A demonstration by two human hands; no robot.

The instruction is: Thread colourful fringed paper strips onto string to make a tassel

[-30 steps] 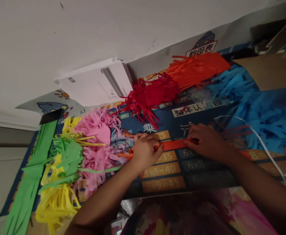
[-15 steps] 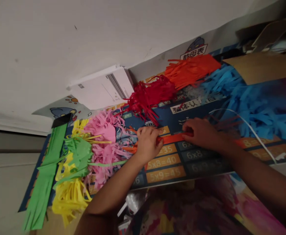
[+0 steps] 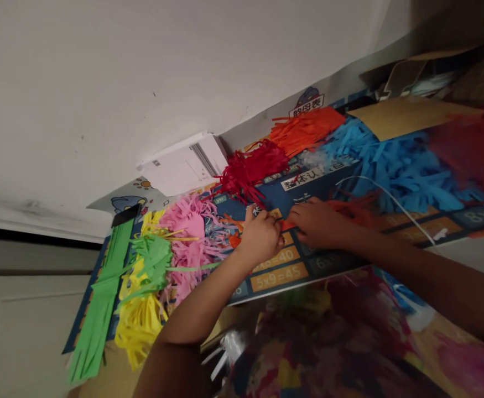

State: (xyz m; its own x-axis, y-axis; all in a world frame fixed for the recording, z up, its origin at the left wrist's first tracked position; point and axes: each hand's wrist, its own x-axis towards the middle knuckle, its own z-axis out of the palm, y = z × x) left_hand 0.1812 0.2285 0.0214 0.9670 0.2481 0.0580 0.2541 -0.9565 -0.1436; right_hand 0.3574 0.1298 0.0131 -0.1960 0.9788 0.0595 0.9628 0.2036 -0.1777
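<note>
Hands meet at the centre of the frame, over a dark blue multiplication chart [image 3: 281, 275] that lies flat and runs from the lower left up toward the right edge. The left hand [image 3: 262, 236] comes in from the bottom of the frame on a bare forearm that rises diagonally. Its wrist is straight, its knuckles are turned up and its fingers are curled under against the thumb, pinching an orange paper strip [image 3: 287, 224]. The right hand [image 3: 318, 224] enters from the lower right on a forearm laid low across the chart. Its fingers are bunched together and closed on the same strip from the other side, so that only a short piece of orange shows between the two hands. A further orange end [image 3: 235, 240] shows just left of the left hand, though whether it belongs to the same strip cannot be told.

Heaps of fringed paper ring the hands:
- Red shreds [image 3: 250, 168] and an orange fringe [image 3: 306, 127] lie above them.
- Blue fringe [image 3: 391, 160] lies to the upper right.
- Pink fringe [image 3: 187, 232] lies just left of the left hand.
- Green fringe [image 3: 154, 257], yellow fringe [image 3: 140, 320] and long green strips [image 3: 100, 309] lie toward the lower left.

A white cable [image 3: 391, 200] curves over the chart beside the right forearm. A white box [image 3: 183, 163] rests against the pale wall in the upper middle of the frame. A brown card sheet [image 3: 407, 113] lies at the upper right.
</note>
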